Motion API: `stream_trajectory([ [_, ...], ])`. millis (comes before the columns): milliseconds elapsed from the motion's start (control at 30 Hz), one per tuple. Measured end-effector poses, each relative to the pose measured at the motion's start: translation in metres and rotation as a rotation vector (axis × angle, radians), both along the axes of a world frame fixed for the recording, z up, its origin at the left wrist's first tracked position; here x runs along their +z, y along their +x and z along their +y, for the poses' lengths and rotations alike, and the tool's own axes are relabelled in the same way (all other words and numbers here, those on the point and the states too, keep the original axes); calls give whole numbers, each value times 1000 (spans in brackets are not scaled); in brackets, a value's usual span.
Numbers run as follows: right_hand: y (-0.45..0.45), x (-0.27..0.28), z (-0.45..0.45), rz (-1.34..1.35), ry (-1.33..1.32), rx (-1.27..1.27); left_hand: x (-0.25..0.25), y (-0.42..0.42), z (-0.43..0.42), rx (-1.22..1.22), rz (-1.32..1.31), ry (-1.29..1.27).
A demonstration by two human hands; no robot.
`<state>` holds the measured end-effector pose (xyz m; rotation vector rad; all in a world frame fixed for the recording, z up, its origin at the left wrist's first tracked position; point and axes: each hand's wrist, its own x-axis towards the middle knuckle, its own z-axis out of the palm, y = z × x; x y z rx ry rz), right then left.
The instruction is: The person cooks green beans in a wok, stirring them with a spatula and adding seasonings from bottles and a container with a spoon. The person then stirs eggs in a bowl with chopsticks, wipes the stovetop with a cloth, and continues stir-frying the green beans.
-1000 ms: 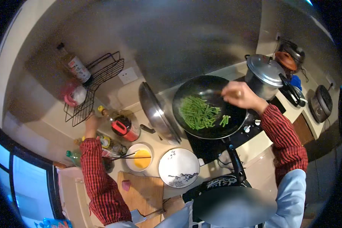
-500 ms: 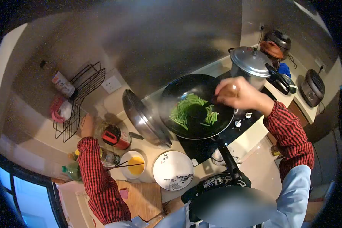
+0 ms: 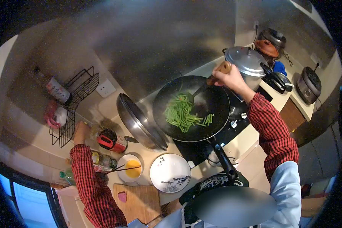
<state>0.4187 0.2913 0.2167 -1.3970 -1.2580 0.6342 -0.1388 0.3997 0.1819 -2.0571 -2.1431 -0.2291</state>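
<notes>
My right hand (image 3: 231, 79) is closed round the wooden handle of a spatula (image 3: 219, 72). Its dark blade dips into the black wok (image 3: 220, 102), against a heap of cut green beans (image 3: 180, 112), with a few pieces lying apart on the right. Over at the left, my left hand (image 3: 81, 133) reaches among the bottles below the wire rack (image 3: 78, 99). Its fingers are mostly hidden, so what it touches cannot be made out. Beside it stands a red-lidded container (image 3: 112, 140).
A wok lid (image 3: 140, 121) leans left of the wok. In front are a bowl of beaten egg (image 3: 133, 168) with chopsticks, a white plate (image 3: 171, 173) and a cutting board (image 3: 140, 201). Behind on the right stands a pressure cooker (image 3: 247, 62). The wok handle (image 3: 226, 161) points towards me.
My right hand has lifted and turned the spatula, showing its handle. The beans, earlier spread in an arc, are now heaped at the left. My left hand has dropped slightly.
</notes>
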Motion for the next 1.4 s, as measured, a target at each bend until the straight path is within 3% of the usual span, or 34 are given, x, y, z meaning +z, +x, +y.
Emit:
stream_trajectory([
  [133,-22,42,4,-61,-30,114,18,21,-17,107,-61,-76],
  [267,-50,22,9,-125,-129,213,2,6,1,9,45,40],
  [367,-44,17,5,-247,-117,202,0,-1,6,98,103,-124],
  [467,-22,39,0,-602,12,102,7,5,7,45,0,-197],
  [533,-8,65,-10,-645,-95,2,24,36,-15,235,94,-123],
  [567,-4,75,-15,-691,-126,-55,11,18,-6,232,95,-126],
  [633,6,81,-17,-765,-177,-129,-26,-28,20,-27,262,137],
  [667,16,72,-13,-766,-176,-133,-23,-25,19,-30,260,140],
  [767,45,14,9,-608,-87,-308,-6,-16,14,-12,204,-3],
  [800,34,15,-1,-191,-220,-230,2,-17,15,-90,208,-84],
  [867,50,-8,6,-175,-85,-234,7,-18,16,-155,203,-184],
  [900,33,13,-11,21,-91,-171,6,-16,16,-105,194,-169],
  [933,32,24,-16,21,-91,-169,4,-12,15,-50,180,-137],
  [1000,33,41,-20,-548,16,-175,2,-7,13,12,149,-68],
  [1067,30,45,-15,-557,-91,-182,1,-3,9,50,122,-9],
  [1167,30,12,12,-568,68,-207,-4,2,3,80,110,35],
  [1200,26,2,18,-440,-54,-104,-9,0,-1,46,122,118],
  [1267,17,-28,29,-221,139,202,-14,4,-16,18,128,203],
  [1333,0,-21,13,-498,356,475,-9,40,-52,31,7,417],
  [1400,-11,-8,-7,-690,379,736,24,113,-120,-62,-221,62],
])
